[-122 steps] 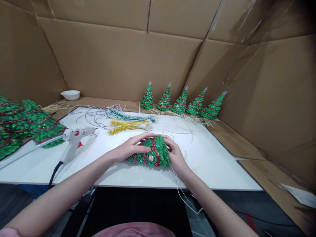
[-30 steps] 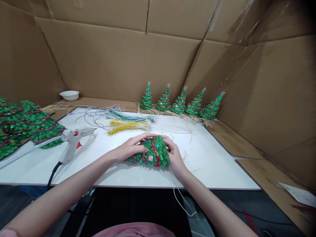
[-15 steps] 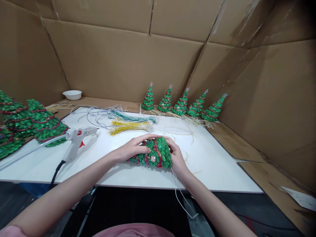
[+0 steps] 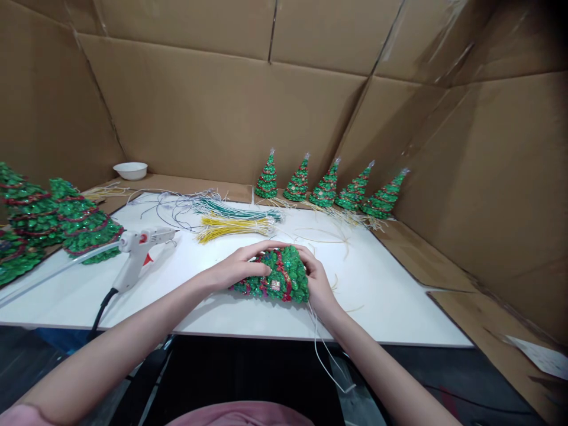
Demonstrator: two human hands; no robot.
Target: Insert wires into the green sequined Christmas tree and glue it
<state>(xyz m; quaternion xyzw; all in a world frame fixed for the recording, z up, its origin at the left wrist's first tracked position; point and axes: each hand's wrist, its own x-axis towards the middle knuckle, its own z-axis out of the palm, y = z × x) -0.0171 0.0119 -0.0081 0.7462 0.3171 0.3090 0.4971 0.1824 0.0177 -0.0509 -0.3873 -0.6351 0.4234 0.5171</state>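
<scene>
A small green glittery Christmas tree (image 4: 290, 275) with red garland lies on its side on the white table (image 4: 390, 296), its base toward the right. My left hand (image 4: 242, 265) is wrapped over its upper part, thumb on the near face. At the base end, my right hand (image 4: 317, 281) grips the tree, with its fingertips partly hidden behind it. A thin white wire (image 4: 317, 337) hangs from beside the right hand over the table's front edge. To the left, a white hot glue gun (image 4: 135, 254) stands with a clear glue stick in its back.
Bundles of yellow wires (image 4: 235, 228) and green wires (image 4: 239, 209) lie behind my hands. Several finished-looking trees (image 4: 325, 189) line the back; larger trees (image 4: 86, 228) stand at left. A white bowl (image 4: 131, 171) sits in the back left corner. Cardboard walls (image 4: 213, 106) surround the table.
</scene>
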